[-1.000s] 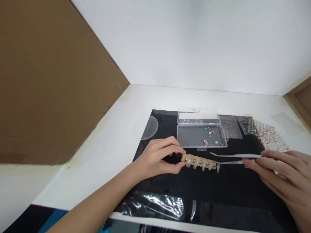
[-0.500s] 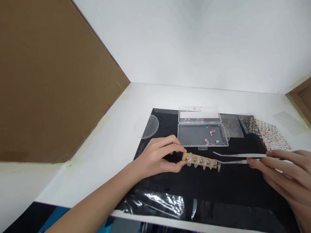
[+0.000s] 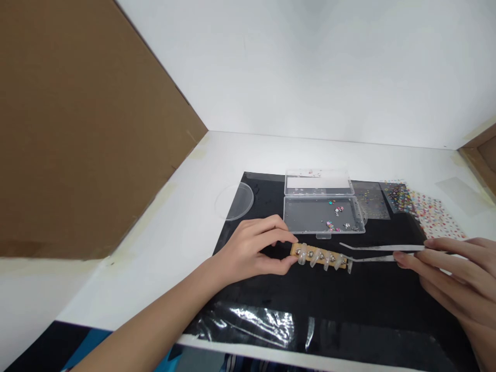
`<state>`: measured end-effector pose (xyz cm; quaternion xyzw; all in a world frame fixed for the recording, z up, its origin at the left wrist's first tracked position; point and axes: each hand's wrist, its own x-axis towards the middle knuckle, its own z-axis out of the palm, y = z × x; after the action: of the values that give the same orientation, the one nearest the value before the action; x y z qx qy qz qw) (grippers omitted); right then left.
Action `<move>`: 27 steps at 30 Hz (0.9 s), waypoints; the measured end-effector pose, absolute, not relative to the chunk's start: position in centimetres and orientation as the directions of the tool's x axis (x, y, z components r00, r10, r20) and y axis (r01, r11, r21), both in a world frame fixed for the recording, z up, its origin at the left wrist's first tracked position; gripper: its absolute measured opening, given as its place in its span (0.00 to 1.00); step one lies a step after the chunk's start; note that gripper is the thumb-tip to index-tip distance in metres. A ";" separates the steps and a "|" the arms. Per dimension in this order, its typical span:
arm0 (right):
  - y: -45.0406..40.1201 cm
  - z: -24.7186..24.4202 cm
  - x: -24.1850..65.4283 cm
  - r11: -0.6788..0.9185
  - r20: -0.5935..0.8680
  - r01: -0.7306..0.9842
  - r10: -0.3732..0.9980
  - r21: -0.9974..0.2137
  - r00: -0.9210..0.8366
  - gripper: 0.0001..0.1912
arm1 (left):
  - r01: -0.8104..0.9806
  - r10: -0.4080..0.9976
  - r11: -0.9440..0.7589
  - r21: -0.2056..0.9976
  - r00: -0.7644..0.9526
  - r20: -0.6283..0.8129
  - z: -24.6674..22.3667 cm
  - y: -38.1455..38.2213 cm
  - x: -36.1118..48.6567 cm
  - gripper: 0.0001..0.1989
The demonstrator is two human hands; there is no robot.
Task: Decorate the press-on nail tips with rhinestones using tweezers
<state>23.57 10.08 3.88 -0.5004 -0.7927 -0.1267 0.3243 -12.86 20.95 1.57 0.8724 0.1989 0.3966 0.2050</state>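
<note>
Wooden stick (image 3: 318, 261) carrying clear false nail tips (image 3: 303, 256), pinched at its left end by the left hand (image 3: 251, 248). Right hand (image 3: 461, 274) grips curved tweezers (image 3: 383, 248), arms apart, tips just right of the stick, nothing visible between them. Open plastic box (image 3: 285, 219) of rhinestones (image 3: 337, 210) behind stick. Risk: tweezer slip could knock a nail tip off; bumping the box could scatter stones.

Wide passage for a hand over the black mat (image 3: 310, 299), in front of the nail strip (image 3: 318, 256). Only a narrow gap between strip and plastic box (image 3: 323, 232). In the way to the right, tweezers (image 3: 382, 248) in the right hand (image 3: 457, 274); to the left, the left hand (image 3: 251, 248) on the strip. More room over the white table (image 3: 155, 258), up to the cardboard wall (image 3: 89, 129).
</note>
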 end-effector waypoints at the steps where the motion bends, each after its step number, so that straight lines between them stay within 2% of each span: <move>1: 10.0 3.8 23.3 0.462 0.643 0.879 0.710 -0.119 -0.286 0.09 | 0.185 0.509 -0.837 0.515 0.606 0.611 1.6 21.0 -12.9 0.07; 5: 9.7 3.6 22.2 0.442 0.651 0.891 0.707 -0.101 -0.277 0.09 | 0.184 0.505 -0.840 0.510 0.609 0.611 1.7 21.0 -12.9 0.07; 9: 9.8 3.4 23.1 0.468 0.686 0.883 0.651 -0.027 -0.324 0.03 | 0.180 0.504 -0.839 0.513 0.612 0.610 1.7 21.0 -12.9 0.07; 12: 10.1 3.5 24.2 0.534 0.719 0.839 0.544 0.099 -0.432 0.13 | 0.181 0.506 -0.839 0.514 0.609 0.611 1.6 21.0 -12.9 0.07; 14: 10.4 3.7 24.4 0.555 0.714 0.820 0.516 0.143 -0.473 0.17 | 0.184 0.507 -0.839 0.513 0.607 0.612 1.6 21.0 -12.9 0.07; 23: 10.4 3.8 24.0 0.528 0.732 0.846 0.544 0.082 -0.411 0.22 | 0.181 0.495 -0.846 0.501 0.615 0.614 1.8 21.0 -12.8 0.07; 27: 10.7 3.8 24.2 0.541 0.729 0.835 0.531 0.103 -0.433 0.20 | 0.182 0.495 -0.846 0.500 0.614 0.614 1.7 21.0 -12.9 0.07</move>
<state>24.19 10.71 3.77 -0.4194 -0.8141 -0.2320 0.3280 -12.85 21.00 1.73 0.8762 0.1932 0.3943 0.1985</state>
